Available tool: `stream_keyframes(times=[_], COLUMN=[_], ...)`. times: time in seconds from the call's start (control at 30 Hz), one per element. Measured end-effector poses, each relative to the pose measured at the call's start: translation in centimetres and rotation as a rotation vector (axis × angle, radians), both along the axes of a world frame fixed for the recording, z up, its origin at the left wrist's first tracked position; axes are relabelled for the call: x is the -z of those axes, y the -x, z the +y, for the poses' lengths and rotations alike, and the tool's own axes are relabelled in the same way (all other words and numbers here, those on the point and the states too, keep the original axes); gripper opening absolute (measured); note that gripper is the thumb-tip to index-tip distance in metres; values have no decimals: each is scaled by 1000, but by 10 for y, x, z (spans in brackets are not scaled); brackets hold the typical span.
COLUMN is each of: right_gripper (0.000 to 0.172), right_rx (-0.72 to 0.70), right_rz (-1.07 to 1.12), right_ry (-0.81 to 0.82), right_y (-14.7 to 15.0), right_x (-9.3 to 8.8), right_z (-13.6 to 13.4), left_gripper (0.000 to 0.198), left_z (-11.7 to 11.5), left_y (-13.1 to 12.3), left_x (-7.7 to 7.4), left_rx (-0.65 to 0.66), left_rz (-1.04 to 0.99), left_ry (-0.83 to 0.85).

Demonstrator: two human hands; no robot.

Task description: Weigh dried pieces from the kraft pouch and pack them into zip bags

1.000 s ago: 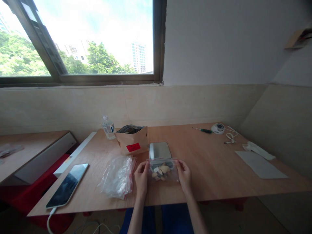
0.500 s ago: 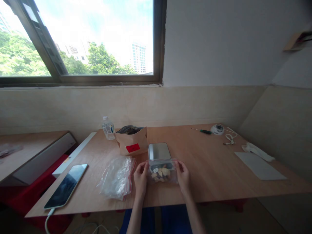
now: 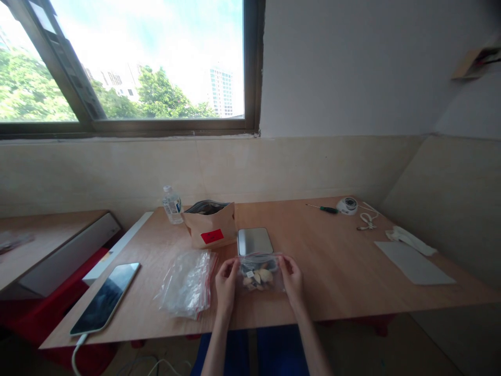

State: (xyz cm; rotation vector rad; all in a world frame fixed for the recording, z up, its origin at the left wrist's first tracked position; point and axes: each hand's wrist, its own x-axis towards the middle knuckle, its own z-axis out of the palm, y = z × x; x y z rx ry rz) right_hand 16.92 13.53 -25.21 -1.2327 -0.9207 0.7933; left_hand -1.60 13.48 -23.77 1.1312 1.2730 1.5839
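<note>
A clear zip bag (image 3: 260,288) with several pale, flat pieces and a small white label or packet inside is held between my two hands, close to the table's front edge. My left hand (image 3: 226,279) pinches its upper left corner. At the upper right corner, the fingers of my right hand (image 3: 291,277) are closed on it too. Just behind the bag lies a flat scale (image 3: 254,241) with a silvery top. A brown paper pouch (image 3: 213,230) with a red label stands behind and to the left, its mouth gaping.
Left of my hands lies a stack of empty zip bags (image 3: 187,284), with a phone (image 3: 105,298) on a white cable farther left. A bottle (image 3: 172,206) stands by the pouch. At the right are a screwdriver (image 3: 329,210), a dome camera (image 3: 347,206) and a white sheet (image 3: 414,262).
The zip bag's top edge bows slightly more, and my right hand sits slightly closer to my left. The whole view has shifted a little; other things keep their places.
</note>
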Motion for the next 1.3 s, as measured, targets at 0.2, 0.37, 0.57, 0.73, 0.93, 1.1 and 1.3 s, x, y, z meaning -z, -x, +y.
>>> stream_keyframes(times=[0.2, 0.37, 0.57, 0.73, 0.93, 1.1, 1.3], right_gripper=[38, 37, 37, 41, 39, 37, 37], right_rx=[-68, -44, 40, 57, -30, -142, -70], right_rz=[18, -15, -90, -39, 25, 7, -5], right_ry=[22, 9, -21, -21, -16, -10, 1], right_y=[-1, -2, 3, 7, 9, 12, 11], right_x=[2, 0, -7, -2, -7, -15, -11], right_z=[1, 1, 4, 5, -2, -5, -3], left_gripper=[27, 27, 27, 28, 28, 28, 27], left_z=[2, 5, 9, 8, 4, 2, 1], left_y=[0, -1, -4, -4, -3, -3, -3], left_x=[1, 1, 2, 1, -2, -2, -4], left_rx=[29, 18, 49, 36, 94, 99, 96], left_rz=[11, 13, -15, -15, -10, 14, 21], left_ry=[3, 2, -24, -32, -16, -12, -12])
